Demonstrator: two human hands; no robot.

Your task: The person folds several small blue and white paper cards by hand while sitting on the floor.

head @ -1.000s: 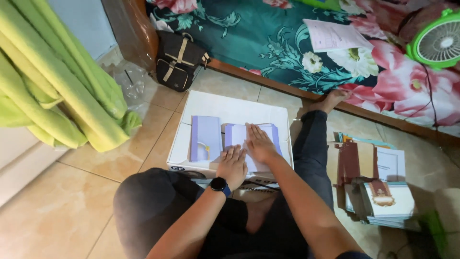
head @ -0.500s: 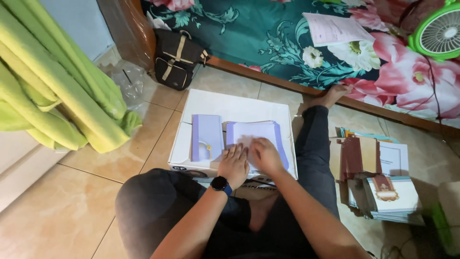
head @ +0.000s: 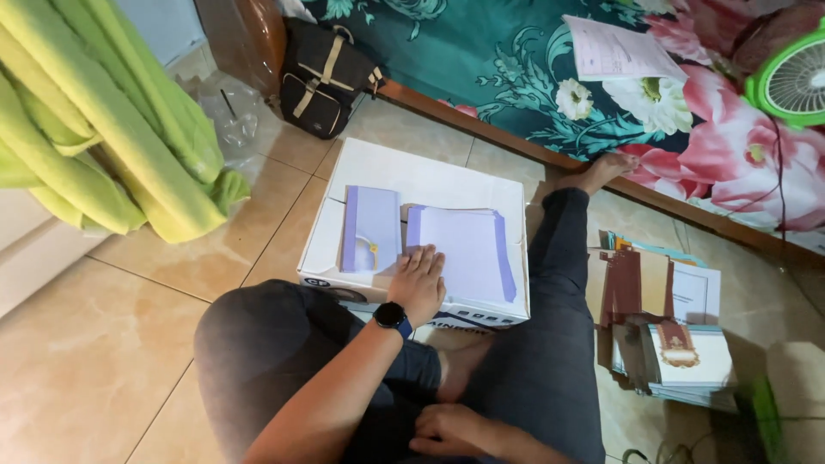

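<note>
A flat white cardboard box (head: 430, 176) lies on the tiled floor in the middle, with a dark printed strip along its near edge. To the far left, a crumpled clear plastic bag (head: 225, 116) sits beside a black bag. No screens or signs show.

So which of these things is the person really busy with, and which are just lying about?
In use:
left hand, pressing on the lilac paper sheet
folded lilac card
white box under both

Lying about:
right hand, resting in the lap
black bag
green fan
card stacks on the floor
green curtain
</note>
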